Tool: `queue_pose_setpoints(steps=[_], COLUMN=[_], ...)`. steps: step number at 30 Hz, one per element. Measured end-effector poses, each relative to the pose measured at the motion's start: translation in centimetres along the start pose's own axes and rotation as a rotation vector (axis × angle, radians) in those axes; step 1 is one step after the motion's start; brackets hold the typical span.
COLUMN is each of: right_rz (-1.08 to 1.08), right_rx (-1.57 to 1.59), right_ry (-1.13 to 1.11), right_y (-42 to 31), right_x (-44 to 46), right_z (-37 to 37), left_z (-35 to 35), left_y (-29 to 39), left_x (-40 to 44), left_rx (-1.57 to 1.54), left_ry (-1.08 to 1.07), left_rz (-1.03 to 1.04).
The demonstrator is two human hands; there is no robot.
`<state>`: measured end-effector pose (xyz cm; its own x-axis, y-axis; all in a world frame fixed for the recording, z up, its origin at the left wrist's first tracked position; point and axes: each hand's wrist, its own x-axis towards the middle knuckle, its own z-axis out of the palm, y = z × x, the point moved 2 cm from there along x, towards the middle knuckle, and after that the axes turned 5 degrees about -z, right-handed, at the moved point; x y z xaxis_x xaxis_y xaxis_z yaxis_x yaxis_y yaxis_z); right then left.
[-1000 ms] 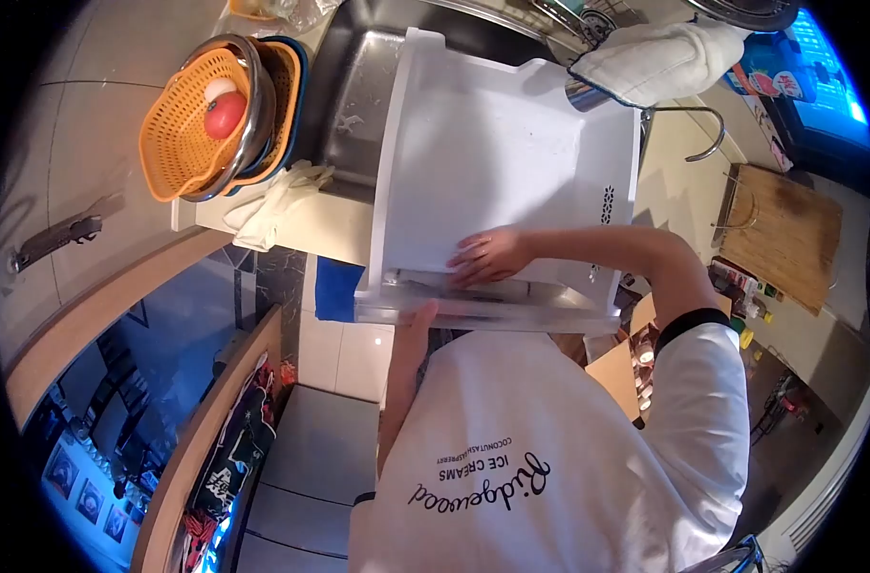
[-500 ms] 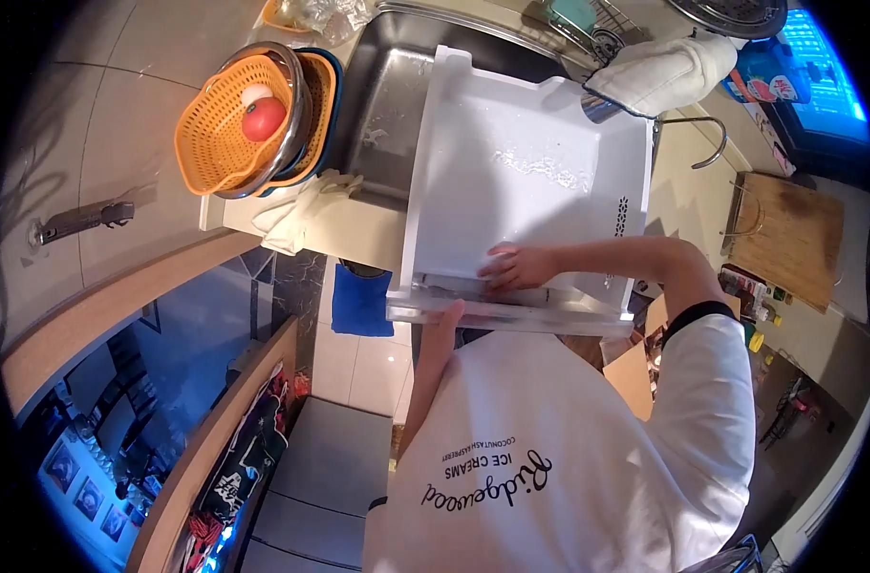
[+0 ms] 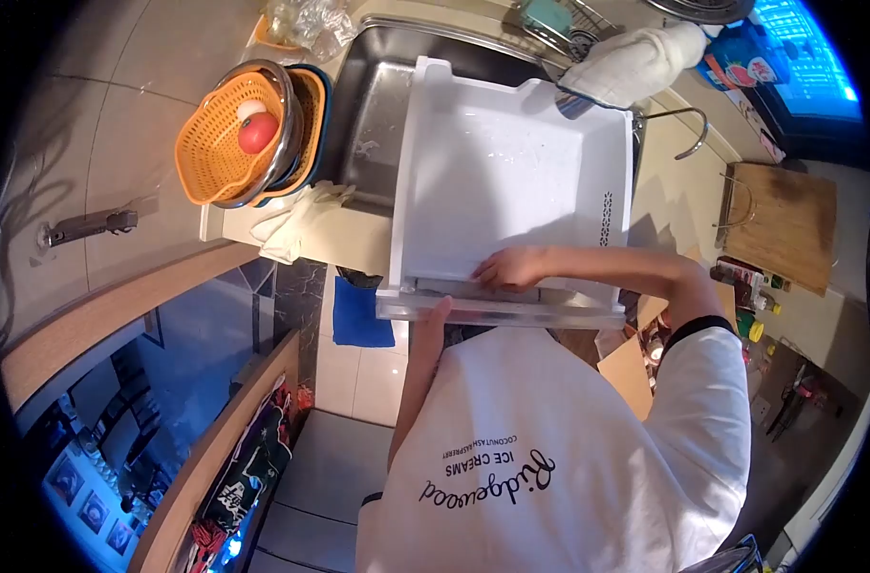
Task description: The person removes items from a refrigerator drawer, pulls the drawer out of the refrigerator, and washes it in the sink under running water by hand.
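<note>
A white plastic fridge drawer (image 3: 497, 177) with a clear front edge rests tilted over the sink (image 3: 373, 124), and drops of water lie on its floor. My left hand (image 3: 439, 313) grips the drawer's front edge; the thumb shows on top, while the other fingers are hidden beneath. Inside the drawer, my right hand (image 3: 513, 268) has its fingers curled down close to the front wall. What they hold, if anything, is too hidden to make out.
Orange baskets (image 3: 201, 143) and a metal bowl stand left of the sink, holding a red, tomato-like item. A pale glove or cloth (image 3: 296, 224) hangs over the counter edge. A white cloth (image 3: 635, 67) covers the faucet area. Right are a wire hook (image 3: 698, 134) and a cutting board (image 3: 784, 224).
My right hand has shifted slightly, its fingers now curled lower against the front wall. Much of the water pooled on the drawer floor has spread or drained. The whole view has shifted a little.
</note>
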<state>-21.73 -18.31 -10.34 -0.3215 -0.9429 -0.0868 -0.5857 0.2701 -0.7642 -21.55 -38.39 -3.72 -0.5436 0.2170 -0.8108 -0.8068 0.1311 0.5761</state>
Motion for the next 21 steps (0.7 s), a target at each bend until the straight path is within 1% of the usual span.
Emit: queue_pose_setpoints(steps=[1, 2, 3, 4, 5, 6, 7, 8, 9, 10, 11, 12, 13, 14, 15, 16, 17, 18, 19, 20, 21], right_rz=[0.173, 0.189, 0.527, 0.865, 0.908, 0.937, 0.911, 0.872, 0.947, 0.996, 1.038, 1.174, 1.305, 1.536, 1.768, 1.905, 2.023, 2.038, 2.017, 1.985, 1.994], right_rx=[0.193, 0.19, 0.268, 0.345, 0.25, 0.165, 0.08, 0.034, 0.122, 0.128, 0.129, -0.178, -0.483, -0.483, -0.477, -0.297, -0.116, -0.119, 0.03, 0.178, 0.178], right_ry=[-0.194, -0.186, -0.051, 0.098, 0.17, 0.33, 0.503, 0.702, 0.883, 1.09, 1.3, 1.309, 1.294, 1.275, 1.237, 1.169, 1.097, 1.107, 1.159, 1.21, 1.226], right_y=[0.2, 0.1, -0.2, 0.2, 1.9, 3.1, 2.8, 2.9, 0.6, -1.1, -2.9, -5.2, -7.5, -8.8, -9.8, -10.3, -10.9, -11.5, -11.8, -11.9, -11.8], right_x=[-0.7, -1.6, -2.6, -3.9, -5.2, -6.2, -7.1, -8.2, -9.1, -10.1, -11.1, -11.9, -12.3, -12.4, -12.5, -12.5, -12.3, -12.0, -11.5, -11.3, -11.5], right_z=[-0.4, -1.2, -3.3, -4.8, -5.5, -6.3, -8.5, -9.8, -12.2, -12.9, -12.9, -12.5, -11.5, -9.4, -6.9, -4.3, -2.7, -2.6, -2.5, -2.4, -2.2], left_z=[-0.1, -0.1, -0.4, -0.8, -0.8, -0.7, -0.4, 0.2, 0.7, 0.7, 0.5, 0.4, 0.4, 0.3, 0.2, -0.1, -0.4, -0.4, -0.6, -0.7, -0.8], left_y=[-0.6, -1.1, -1.3, -1.3, -1.3, -1.0, 0.3, 2.1, 3.1, 3.2, 3.2, 3.6, 4.3, 4.9, 5.3, 5.8, 6.3, 7.0, 8.0, 9.1, 10.4], left_x=[0.5, 0.8, 0.8, 1.0, 1.3, 1.0, 0.0, -1.3, -1.9, -1.7, -1.6, -1.3, -1.0, -1.4, -1.7, -1.6, -1.4, -1.3, -1.3, -1.9, -2.4], left_rx=[-0.115, -0.23, -0.221, -0.139, -0.054, -0.023, 0.005, -0.045, -0.101, -0.083, -0.048, -0.011, 0.015, 0.049, 0.082, 0.1, 0.186, 0.272, 0.286, 0.434, 0.586], left_ry=[-0.029, -0.062, -0.08, -0.092, -0.105, -0.06, -0.078, -0.21, -0.341, -0.36, -0.446, -0.531, -0.547, -0.601, -0.652, -0.665, -0.705, -0.744, -0.753, -0.86, -0.963], left_rz=[-0.045, -0.093, -0.093, -0.084, -0.073, -0.061, -0.072, -0.187, -0.302, -0.307, -0.3, -0.29, -0.296, -0.434, -0.576, -0.591, -0.638, -0.675, -0.673, -0.69, -0.703])
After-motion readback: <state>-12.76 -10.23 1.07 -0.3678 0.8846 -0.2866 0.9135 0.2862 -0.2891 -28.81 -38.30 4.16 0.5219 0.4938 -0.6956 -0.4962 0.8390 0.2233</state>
